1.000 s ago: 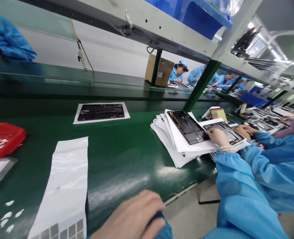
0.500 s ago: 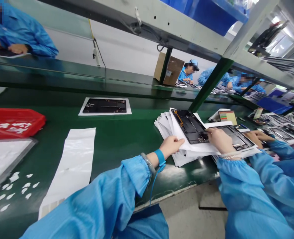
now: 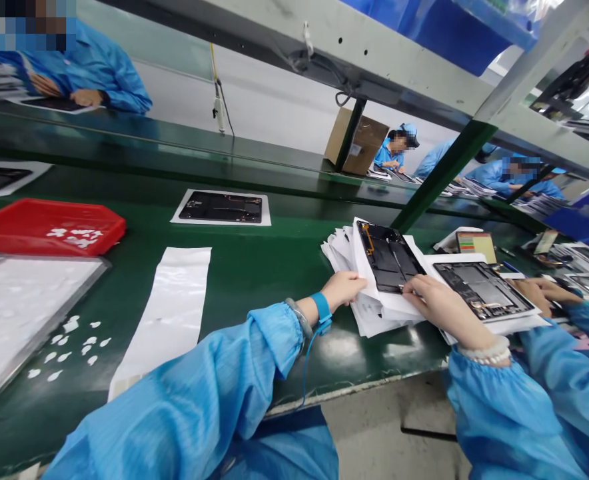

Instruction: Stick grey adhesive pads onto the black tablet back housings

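My left hand is closed, pinching the left edge of a white paper sheet. On that sheet lies a black tablet housing, inner side up, with an orange flex cable along its left edge. My right hand is closed at the housing's lower right corner; its fingertips are partly hidden. Beneath is a pile of white sheets. Just right of it, a second tablet housing with a grey middle rests on white paper, passing behind my right hand.
Another black housing on paper lies further left. A red tray with white pieces, a long white strip and scattered white stickers are left. A green post stands behind the pile. A co-worker's hands are close by on the right.
My right hand has shifted from the housing's right edge down to its lower right corner, uncovering more of the second housing. My left hand stays at the sheet's edge. The view has turned slightly left.
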Demonstrator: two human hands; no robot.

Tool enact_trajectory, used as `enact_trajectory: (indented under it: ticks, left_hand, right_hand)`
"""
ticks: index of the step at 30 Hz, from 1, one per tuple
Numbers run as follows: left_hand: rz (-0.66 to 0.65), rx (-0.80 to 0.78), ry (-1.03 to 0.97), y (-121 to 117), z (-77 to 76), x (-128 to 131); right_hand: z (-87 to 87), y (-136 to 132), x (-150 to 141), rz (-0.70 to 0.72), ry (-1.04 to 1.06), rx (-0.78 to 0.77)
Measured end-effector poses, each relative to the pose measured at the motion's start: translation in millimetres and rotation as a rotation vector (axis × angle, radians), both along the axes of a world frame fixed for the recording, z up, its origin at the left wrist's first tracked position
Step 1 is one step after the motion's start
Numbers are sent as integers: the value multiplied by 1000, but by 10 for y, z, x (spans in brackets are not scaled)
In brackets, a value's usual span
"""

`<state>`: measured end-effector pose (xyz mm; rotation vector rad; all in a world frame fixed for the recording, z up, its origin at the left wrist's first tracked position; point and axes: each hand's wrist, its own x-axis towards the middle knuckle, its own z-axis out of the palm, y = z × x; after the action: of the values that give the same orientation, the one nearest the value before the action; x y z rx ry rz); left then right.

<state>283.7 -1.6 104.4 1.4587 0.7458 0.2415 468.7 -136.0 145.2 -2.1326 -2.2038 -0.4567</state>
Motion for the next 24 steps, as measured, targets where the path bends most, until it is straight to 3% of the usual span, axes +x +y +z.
enact_trajectory:
  ticks: [5,9,12,16,20,24]
  left_hand:
    - [67,-79,-58,46,-24,-77]
    - [128,-175,-151,85,-35,-133]
    - [167,-265,-243,119,-7,-195]
    - [228,-324,-340,194,29,-367]
    - [274,-291,-314,316,66,-764]
    - [250,-264,-192,542,175,-1427]
  right_hand:
    - [30,102,-82,20,-153,-61]
    - [181,132,-246,89,-57,-37]
    - [223,233,-553,81,17,96]
    - [21,489,-1180,78,-62,181]
    - [-195,618,-1722,111,18,237]
    - [-214,446,-1971,351,374,228]
